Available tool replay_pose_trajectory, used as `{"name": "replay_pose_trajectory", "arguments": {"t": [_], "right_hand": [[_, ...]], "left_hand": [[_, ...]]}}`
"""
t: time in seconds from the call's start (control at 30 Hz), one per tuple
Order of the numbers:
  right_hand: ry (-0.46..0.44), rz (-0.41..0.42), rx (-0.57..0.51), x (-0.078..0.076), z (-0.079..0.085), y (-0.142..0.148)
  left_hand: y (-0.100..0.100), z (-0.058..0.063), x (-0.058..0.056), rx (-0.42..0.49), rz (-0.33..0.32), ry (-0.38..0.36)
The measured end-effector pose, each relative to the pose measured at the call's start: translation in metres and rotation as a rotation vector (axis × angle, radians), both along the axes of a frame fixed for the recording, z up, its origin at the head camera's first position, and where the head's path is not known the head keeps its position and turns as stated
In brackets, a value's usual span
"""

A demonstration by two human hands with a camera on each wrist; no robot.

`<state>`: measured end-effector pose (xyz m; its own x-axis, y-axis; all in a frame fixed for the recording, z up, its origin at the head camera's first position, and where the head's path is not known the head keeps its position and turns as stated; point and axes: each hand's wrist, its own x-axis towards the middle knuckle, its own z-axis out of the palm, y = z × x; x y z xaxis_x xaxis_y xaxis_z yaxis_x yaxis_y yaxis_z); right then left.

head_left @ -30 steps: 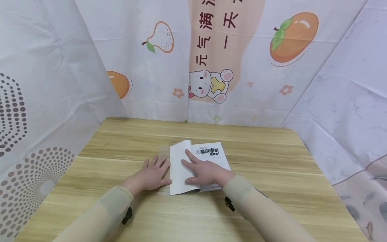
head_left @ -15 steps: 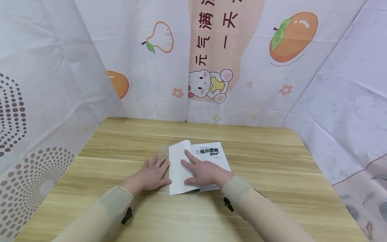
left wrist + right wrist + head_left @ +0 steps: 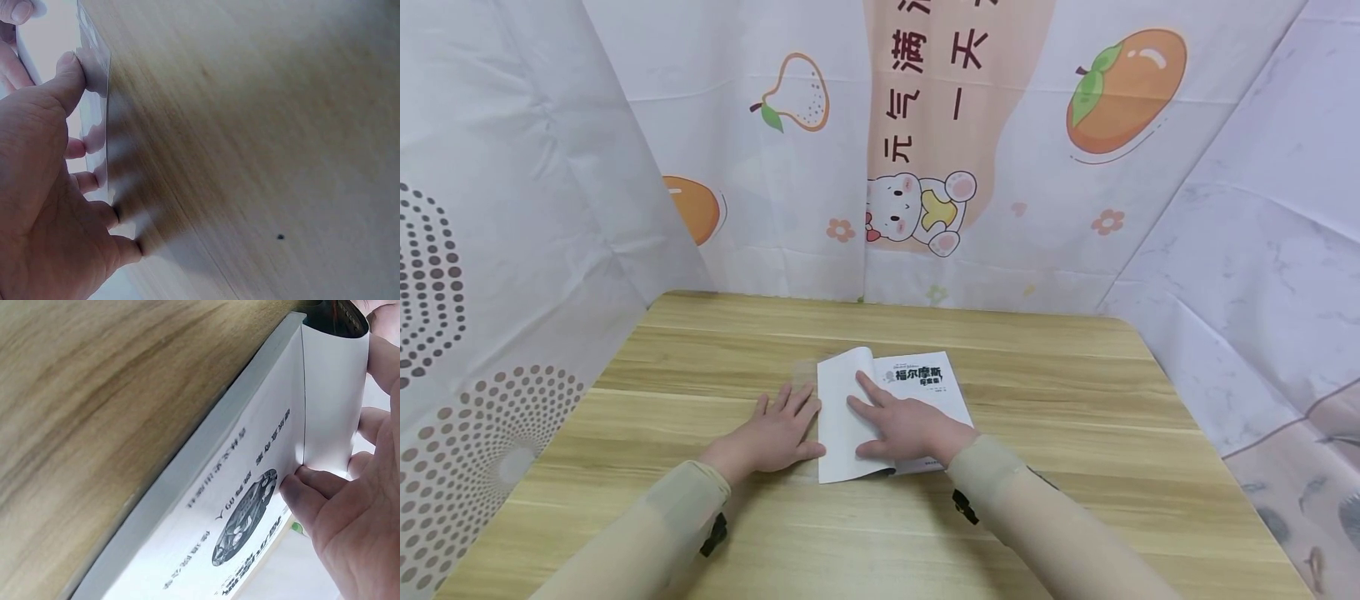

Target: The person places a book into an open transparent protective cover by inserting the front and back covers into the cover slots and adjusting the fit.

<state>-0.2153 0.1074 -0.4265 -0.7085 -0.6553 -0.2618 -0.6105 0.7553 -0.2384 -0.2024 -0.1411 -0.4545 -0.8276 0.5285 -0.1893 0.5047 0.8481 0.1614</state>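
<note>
A paperback book lies on the table, its front cover folded over to the left with the white inside up. Beyond the cover's left edge a strip of clear plastic film lies over the wood. My left hand rests with spread fingers on this film, thumb and fingertips right at the cover's edge. In the left wrist view, the film reflects the fingers. My right hand presses on the cover near the spine, fingers spread. The right wrist view shows the printed title page and the bowed cover.
The wooden table extends around the book on every side. White printed curtains hang behind it and along both sides. A black strap buckle sits beneath the right wrist, another buckle beneath the left.
</note>
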Motion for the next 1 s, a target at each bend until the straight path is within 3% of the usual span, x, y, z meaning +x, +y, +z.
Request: {"name": "replay_pose_trajectory", "arguments": {"t": [1.0], "right_hand": [[0.129,0.054,0.072,0.0063,-0.0025,-0.0028]], "left_hand": [[-0.0014,0.0011,0.0016,0.025,-0.004,-0.002]]}}
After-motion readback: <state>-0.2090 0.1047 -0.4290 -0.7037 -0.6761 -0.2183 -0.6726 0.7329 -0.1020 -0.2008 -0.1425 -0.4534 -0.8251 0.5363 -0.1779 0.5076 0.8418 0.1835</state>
